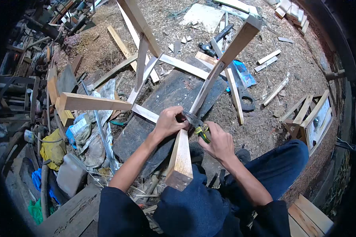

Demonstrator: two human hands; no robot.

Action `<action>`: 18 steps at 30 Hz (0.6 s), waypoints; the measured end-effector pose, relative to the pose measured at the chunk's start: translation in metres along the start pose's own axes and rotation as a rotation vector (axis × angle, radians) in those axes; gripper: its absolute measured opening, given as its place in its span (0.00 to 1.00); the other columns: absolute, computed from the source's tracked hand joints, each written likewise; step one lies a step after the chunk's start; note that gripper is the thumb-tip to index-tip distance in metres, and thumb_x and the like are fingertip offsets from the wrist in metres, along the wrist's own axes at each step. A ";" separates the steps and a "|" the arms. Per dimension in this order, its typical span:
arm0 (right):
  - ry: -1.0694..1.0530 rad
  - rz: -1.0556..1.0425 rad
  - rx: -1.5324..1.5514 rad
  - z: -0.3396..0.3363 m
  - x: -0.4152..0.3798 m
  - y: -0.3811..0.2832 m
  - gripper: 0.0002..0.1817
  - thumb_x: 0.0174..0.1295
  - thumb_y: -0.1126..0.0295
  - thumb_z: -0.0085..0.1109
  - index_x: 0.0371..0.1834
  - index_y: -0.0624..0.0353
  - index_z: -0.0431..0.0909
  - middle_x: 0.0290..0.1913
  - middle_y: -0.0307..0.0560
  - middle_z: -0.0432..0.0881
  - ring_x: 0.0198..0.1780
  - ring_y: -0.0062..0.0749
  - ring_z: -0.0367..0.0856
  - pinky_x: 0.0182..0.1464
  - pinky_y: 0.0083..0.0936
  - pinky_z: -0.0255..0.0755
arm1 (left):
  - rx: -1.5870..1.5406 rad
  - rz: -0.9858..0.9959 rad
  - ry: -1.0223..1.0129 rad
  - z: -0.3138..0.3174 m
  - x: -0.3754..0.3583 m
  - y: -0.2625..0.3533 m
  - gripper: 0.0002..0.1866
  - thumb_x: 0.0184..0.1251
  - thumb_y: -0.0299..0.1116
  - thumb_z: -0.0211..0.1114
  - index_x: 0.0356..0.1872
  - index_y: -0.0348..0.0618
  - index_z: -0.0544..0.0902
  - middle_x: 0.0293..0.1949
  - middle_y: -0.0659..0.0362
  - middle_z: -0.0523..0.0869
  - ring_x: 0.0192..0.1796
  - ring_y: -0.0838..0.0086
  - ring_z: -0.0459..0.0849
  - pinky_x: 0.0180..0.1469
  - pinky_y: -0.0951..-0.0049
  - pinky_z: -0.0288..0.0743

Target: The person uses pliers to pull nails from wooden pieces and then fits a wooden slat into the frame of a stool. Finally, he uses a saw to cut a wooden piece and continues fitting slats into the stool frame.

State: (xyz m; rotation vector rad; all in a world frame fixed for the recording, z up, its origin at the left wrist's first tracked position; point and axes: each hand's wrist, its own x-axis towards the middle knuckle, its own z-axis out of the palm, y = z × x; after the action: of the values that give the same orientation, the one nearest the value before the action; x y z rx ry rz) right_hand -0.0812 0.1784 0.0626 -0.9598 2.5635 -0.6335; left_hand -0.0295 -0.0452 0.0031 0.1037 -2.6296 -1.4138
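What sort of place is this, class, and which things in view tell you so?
Probably a woodworking shop: wood shavings cover much of the ground, loose wooden strips lie about, and the right hand holds pliers at a wooden frame.

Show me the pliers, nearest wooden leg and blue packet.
Pliers (200, 129), head view: on the green-and-yellow grips.
Nearest wooden leg (181, 158), head view: on its pale face.
Blue packet (245, 74), head view: near its middle.

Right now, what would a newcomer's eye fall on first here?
Most likely the four-legged wooden frame, legs up over the dark board at centre. Next, at its near corner, the right hand gripping pliers beside the left hand. Then the bright blue packet beyond, right of the frame.
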 end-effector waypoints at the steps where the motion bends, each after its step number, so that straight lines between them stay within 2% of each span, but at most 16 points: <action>1: 0.005 -0.001 -0.003 -0.004 0.000 -0.001 0.32 0.54 0.57 0.71 0.59 0.56 0.71 0.42 0.53 0.82 0.36 0.54 0.86 0.36 0.45 0.82 | 0.013 -0.039 -0.016 0.001 0.000 0.001 0.12 0.48 0.31 0.76 0.28 0.38 0.81 0.27 0.52 0.84 0.32 0.57 0.84 0.36 0.63 0.78; 3: 0.167 -0.125 0.085 -0.012 -0.002 -0.003 0.32 0.53 0.57 0.72 0.59 0.57 0.71 0.41 0.53 0.83 0.35 0.55 0.86 0.35 0.45 0.82 | -0.023 -0.032 0.008 0.002 0.000 0.003 0.13 0.48 0.32 0.76 0.27 0.37 0.81 0.27 0.52 0.84 0.31 0.58 0.84 0.36 0.63 0.77; 7: 0.283 -0.202 0.133 -0.012 0.000 -0.006 0.32 0.53 0.57 0.72 0.59 0.58 0.71 0.41 0.53 0.82 0.35 0.54 0.86 0.34 0.44 0.82 | -0.056 -0.043 0.008 0.003 0.000 0.000 0.14 0.50 0.34 0.77 0.27 0.37 0.80 0.25 0.53 0.84 0.29 0.61 0.84 0.35 0.65 0.78; 9: 0.173 -0.181 0.091 -0.003 0.003 -0.006 0.30 0.55 0.58 0.70 0.58 0.58 0.71 0.40 0.54 0.82 0.34 0.54 0.86 0.34 0.44 0.82 | -0.015 -0.029 0.021 0.003 0.000 -0.001 0.14 0.50 0.34 0.78 0.26 0.37 0.81 0.25 0.54 0.84 0.29 0.63 0.84 0.35 0.66 0.78; 10: 0.029 -0.034 0.009 -0.002 0.006 -0.008 0.28 0.57 0.58 0.69 0.57 0.59 0.71 0.40 0.55 0.81 0.33 0.55 0.86 0.34 0.46 0.82 | 0.026 -0.022 0.036 0.004 0.000 -0.001 0.14 0.49 0.34 0.78 0.26 0.38 0.81 0.26 0.54 0.84 0.29 0.64 0.84 0.34 0.66 0.78; 13: 0.014 -0.010 0.000 -0.012 0.008 -0.012 0.28 0.57 0.58 0.69 0.56 0.60 0.71 0.41 0.56 0.81 0.33 0.56 0.86 0.34 0.46 0.82 | -0.038 -0.098 0.022 0.004 -0.001 0.003 0.13 0.50 0.34 0.78 0.26 0.37 0.82 0.26 0.54 0.84 0.29 0.63 0.84 0.34 0.66 0.78; 14: 0.093 -0.055 0.037 -0.014 0.007 -0.012 0.28 0.57 0.57 0.69 0.55 0.60 0.71 0.40 0.55 0.81 0.33 0.56 0.86 0.34 0.46 0.82 | -0.091 -0.190 -0.012 0.007 -0.003 -0.003 0.13 0.50 0.35 0.77 0.26 0.37 0.83 0.26 0.53 0.84 0.30 0.62 0.85 0.34 0.66 0.78; 15: 0.090 -0.048 0.038 -0.015 0.006 -0.011 0.28 0.57 0.57 0.69 0.55 0.60 0.71 0.40 0.55 0.81 0.33 0.56 0.86 0.34 0.46 0.82 | -0.094 -0.192 -0.019 0.007 -0.002 0.000 0.13 0.50 0.35 0.77 0.26 0.37 0.83 0.26 0.53 0.84 0.30 0.62 0.85 0.34 0.66 0.78; 17: 0.302 -0.245 0.189 -0.015 0.006 -0.012 0.28 0.57 0.57 0.70 0.54 0.61 0.71 0.40 0.55 0.81 0.32 0.56 0.86 0.33 0.46 0.82 | -0.086 -0.160 -0.025 0.003 0.000 0.005 0.14 0.50 0.36 0.78 0.27 0.36 0.83 0.26 0.53 0.84 0.30 0.62 0.84 0.34 0.66 0.78; 18: 0.301 -0.260 0.178 -0.014 0.004 -0.012 0.28 0.57 0.56 0.70 0.54 0.62 0.71 0.40 0.54 0.81 0.31 0.55 0.86 0.33 0.45 0.82 | -0.080 -0.021 0.000 0.009 -0.002 -0.012 0.15 0.50 0.36 0.78 0.26 0.36 0.82 0.26 0.53 0.84 0.29 0.62 0.84 0.35 0.66 0.78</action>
State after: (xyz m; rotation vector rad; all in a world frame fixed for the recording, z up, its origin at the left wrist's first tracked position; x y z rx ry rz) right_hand -0.0841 0.1713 0.0794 -1.2254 2.5934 -1.1367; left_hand -0.0293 -0.0445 -0.0122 0.1224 -2.5751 -1.5230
